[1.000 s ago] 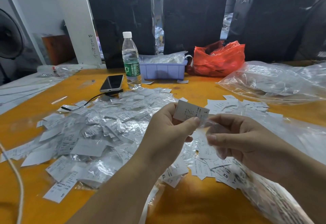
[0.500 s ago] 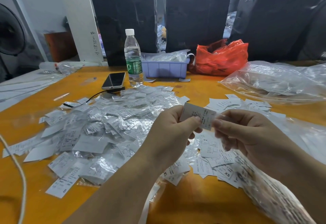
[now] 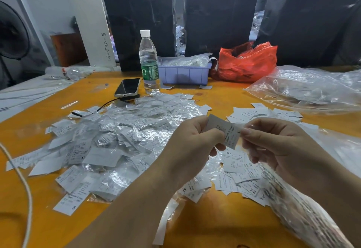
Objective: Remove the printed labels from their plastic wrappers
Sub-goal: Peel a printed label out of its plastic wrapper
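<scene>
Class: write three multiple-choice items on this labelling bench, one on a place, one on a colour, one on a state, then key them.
1. The phone lies:
A. left of the water bottle
B. inside the tray
C. on the red bag

2. The tray behind the pile is:
A. green
B. lilac
C. yellow

3. The printed label is:
A. flat on the table
B. pinched by the left hand and right hand
C. in the tray

Key: A, it sits beside the bottle's left; B, pale purple walls; B, both hands' fingertips grip it.
</scene>
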A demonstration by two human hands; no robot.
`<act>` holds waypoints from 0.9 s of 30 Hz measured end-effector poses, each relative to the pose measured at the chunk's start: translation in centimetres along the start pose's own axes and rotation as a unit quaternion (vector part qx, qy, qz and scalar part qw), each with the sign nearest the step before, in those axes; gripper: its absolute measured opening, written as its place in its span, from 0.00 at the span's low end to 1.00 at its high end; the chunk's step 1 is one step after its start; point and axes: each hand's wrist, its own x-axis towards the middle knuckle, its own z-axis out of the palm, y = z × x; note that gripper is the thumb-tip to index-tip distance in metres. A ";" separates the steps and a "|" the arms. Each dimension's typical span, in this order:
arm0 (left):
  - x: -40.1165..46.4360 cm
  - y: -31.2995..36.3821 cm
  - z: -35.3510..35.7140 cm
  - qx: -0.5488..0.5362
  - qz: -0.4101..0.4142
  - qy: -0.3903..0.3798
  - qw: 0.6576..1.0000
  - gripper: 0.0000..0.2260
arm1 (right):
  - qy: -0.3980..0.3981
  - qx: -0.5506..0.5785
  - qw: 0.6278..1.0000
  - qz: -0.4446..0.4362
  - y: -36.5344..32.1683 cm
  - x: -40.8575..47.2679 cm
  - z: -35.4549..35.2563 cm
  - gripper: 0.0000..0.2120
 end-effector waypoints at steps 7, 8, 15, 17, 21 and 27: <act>-0.1 0.2 0.0 0.003 -0.005 -0.007 1.000 0.08 | -0.024 0.004 1.000 0.005 -0.1 -0.1 0.2 0.07; -0.1 0.2 0.1 0.006 -0.005 -0.007 1.000 0.08 | -0.027 0.001 1.000 0.006 -0.1 -0.1 0.2 0.07; -0.1 0.2 0.3 -0.001 -0.004 0.016 1.000 0.06 | -0.021 -0.010 1.000 0.008 -0.2 -0.3 0.3 0.05; -0.1 0.0 0.4 -0.002 -0.007 0.019 1.000 0.05 | -0.015 -0.020 1.000 0.004 -0.2 -0.2 0.4 0.06; -0.1 0.0 0.4 0.014 -0.005 0.011 1.000 0.05 | -0.008 -0.024 1.000 0.000 0.0 -0.2 0.4 0.08; -0.2 0.1 0.3 0.029 0.005 -0.007 1.000 0.08 | -0.004 -0.009 1.000 -0.016 0.2 -0.1 0.0 0.10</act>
